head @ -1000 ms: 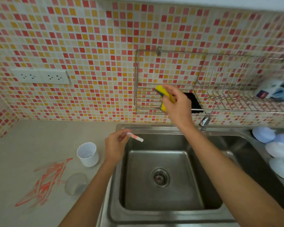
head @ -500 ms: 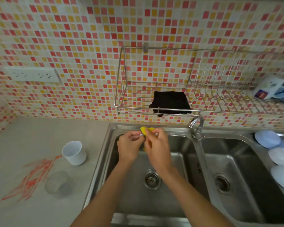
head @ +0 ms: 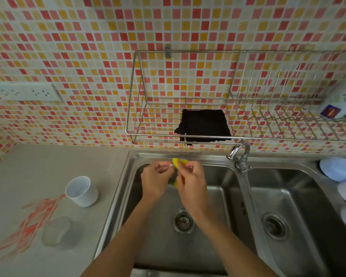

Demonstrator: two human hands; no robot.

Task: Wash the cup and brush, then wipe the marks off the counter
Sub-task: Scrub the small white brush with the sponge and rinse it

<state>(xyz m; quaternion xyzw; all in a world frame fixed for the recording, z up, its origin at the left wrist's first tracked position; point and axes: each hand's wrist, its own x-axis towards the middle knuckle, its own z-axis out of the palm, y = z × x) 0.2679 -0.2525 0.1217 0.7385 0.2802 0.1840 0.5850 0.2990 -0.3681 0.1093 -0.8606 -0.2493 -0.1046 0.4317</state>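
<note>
**Scrubbing the brush over the left basin**

The left hand [head: 156,181] is pinching the brush [head: 170,166], mostly hidden, its axis seemingly pointing rightward into the yellow sponge [head: 177,163], which the right hand [head: 190,181] is closing around. Working over the sink [head: 218,156] is probably keeping drips contained. The cup [head: 82,191] is waiting well left of the left hand.

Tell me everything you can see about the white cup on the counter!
The cup is plain white, looks like plastic, has no handle, and widens a little toward its open top. It stands upright on the grey counter, left of the sink, and looks empty inside. Nothing holds it; both hands are over the sink. The tip of the red marks reaches its base, and a clear dish sits just in front.
</note>
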